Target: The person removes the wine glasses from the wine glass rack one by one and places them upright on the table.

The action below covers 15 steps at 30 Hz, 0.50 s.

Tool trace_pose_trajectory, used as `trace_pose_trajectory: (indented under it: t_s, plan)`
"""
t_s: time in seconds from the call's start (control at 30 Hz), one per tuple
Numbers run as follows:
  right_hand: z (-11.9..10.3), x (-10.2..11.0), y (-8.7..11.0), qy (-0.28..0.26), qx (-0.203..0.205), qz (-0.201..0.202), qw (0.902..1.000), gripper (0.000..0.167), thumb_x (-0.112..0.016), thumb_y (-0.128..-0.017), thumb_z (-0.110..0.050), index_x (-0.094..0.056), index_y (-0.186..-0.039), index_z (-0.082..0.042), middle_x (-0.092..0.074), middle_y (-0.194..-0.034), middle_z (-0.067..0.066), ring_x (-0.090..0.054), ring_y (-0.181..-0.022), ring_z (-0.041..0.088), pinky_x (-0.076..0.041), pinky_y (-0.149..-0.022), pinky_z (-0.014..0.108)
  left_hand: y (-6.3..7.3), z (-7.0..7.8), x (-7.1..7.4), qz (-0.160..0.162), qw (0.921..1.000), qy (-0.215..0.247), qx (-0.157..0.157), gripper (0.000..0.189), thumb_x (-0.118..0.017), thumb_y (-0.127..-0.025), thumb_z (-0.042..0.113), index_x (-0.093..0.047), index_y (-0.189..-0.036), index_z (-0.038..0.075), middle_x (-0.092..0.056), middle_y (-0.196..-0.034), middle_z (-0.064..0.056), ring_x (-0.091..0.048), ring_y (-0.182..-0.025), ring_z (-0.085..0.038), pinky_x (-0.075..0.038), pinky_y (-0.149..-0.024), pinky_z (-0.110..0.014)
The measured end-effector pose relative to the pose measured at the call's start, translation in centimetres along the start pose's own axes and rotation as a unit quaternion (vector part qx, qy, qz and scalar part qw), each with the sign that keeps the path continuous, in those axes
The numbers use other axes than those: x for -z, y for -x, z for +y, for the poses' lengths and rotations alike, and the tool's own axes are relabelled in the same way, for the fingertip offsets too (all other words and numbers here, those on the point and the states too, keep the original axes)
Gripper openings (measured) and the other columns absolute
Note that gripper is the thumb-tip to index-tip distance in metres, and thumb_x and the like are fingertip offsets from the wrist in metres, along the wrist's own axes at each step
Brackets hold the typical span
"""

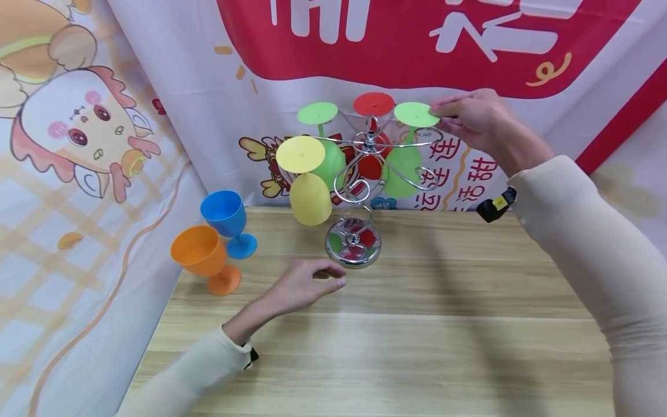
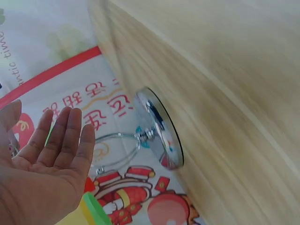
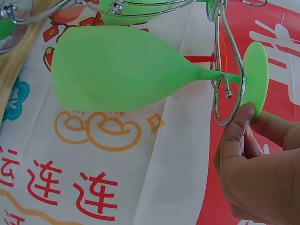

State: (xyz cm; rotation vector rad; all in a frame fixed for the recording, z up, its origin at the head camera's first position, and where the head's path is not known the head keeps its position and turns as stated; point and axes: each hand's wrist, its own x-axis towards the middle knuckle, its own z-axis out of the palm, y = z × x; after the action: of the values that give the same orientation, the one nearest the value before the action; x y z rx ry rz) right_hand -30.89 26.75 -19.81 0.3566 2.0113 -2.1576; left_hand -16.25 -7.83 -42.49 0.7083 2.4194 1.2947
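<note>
Right hand [image 1: 471, 116]: grip clamped, thumb and fingers pinching the foot rim of a light-green goblet [image 3: 112, 70]. This goblet hangs upside down at the right side of the chrome rack [image 1: 369, 141], stem at a curled wire arm. Left hand [image 1: 302, 286]: grip apart, fingers relaxed, near the rack's round base [image 1: 354, 262]. Also inverted on rack: second green goblet [image 1: 330, 165], red goblet [image 1: 374, 104], yellow goblet [image 1: 311, 200]. Blue goblet [image 1: 224, 213] and orange goblet [image 1: 200, 252] stand upright on the surface [image 1: 417, 347], left of rack.
</note>
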Motion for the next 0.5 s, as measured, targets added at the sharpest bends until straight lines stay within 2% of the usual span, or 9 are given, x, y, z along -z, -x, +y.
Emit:
trace_pose_trajectory:
  t_s: [0.13,0.3,0.5]
  plan:
    - [0.0,0.0,-0.2,-0.006,-0.003,0.004,1.0000,0.049,-0.084,-0.090,-0.013,-0.071,-0.137,-0.011,-0.064,-0.143,-0.002,-0.061,-0.130,0.020,-0.060,-0.094,0.026,-0.5,0.2,-0.7,-0.009,0.9999,0.008,-0.007,0.025,-0.071,-0.104,0.031,-0.075,-0.124,0.017,-0.075,-0.117,0.005,-0.070,-0.112,-0.015,-0.058,-0.104,-0.040]
    - [0.2,0.2,-0.5,-0.016,-0.006,0.008,0.9998,0.052,-0.084,-0.090,-0.012,-0.069,-0.139,-0.012,-0.063,-0.144,-0.002,-0.061,-0.130,0.020,-0.061,-0.095,0.027,-0.9,0.3,-1.2,-0.016,0.9998,0.007,0.000,0.026,-0.071,-0.104,0.032,-0.075,-0.126,0.018,-0.074,-0.116,0.008,-0.069,-0.110,-0.011,-0.058,-0.103,-0.033]
    - [0.3,0.7,-0.9,-0.033,-0.010,0.012,0.9993,0.054,-0.084,-0.089,-0.011,-0.069,-0.141,-0.014,-0.061,-0.146,-0.003,-0.058,-0.134,0.020,-0.063,-0.089,0.026,-1.2,0.2,-1.7,-0.021,0.9995,0.019,-0.011,0.026,-0.071,-0.104,0.030,-0.075,-0.125,0.014,-0.075,-0.116,0.005,-0.069,-0.109,-0.012,-0.058,-0.102,-0.033]
